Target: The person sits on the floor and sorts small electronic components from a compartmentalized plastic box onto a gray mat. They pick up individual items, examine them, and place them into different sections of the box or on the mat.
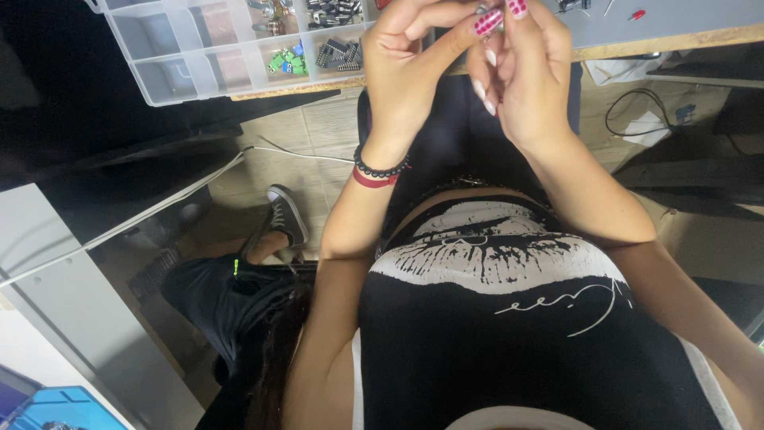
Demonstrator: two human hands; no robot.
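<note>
While both hands meet just in front of the wooden-edged grey workbench (676, 36), the step in hand looks like fine fitting of one tiny part, held up close to the camera. Left of the bench's near edge and lying partly on it, a clear plastic compartment organiser box (171, 52) holds sorted small parts: green terminal-block pieces (288, 62) in one cell, black pin-header strips (341, 54) in the cell beside them, metallic and dark bits in the cells farther back, and pale or seemingly bare cells towards its left side. Below the bench, a grey sneaker (285, 213) rests on the floor.

Just right of the organiser, the left hand (410, 68), with a black bead bracelet (380, 170) at the wrist, has its fingers curled and its forefinger and thumb pinched towards a small grey metallic part (487, 14). Touching it, the right hand (529, 76) closes thumb and forefinger on the same part, so both grip it; what kind of part it is cannot be told. It sits between the fingertips, above the bench's near edge. Judging from this, the next move calls for a steady, precise pinch and slight turning. Farther right, a black cable loop (637, 111) lies below the bench.
</note>
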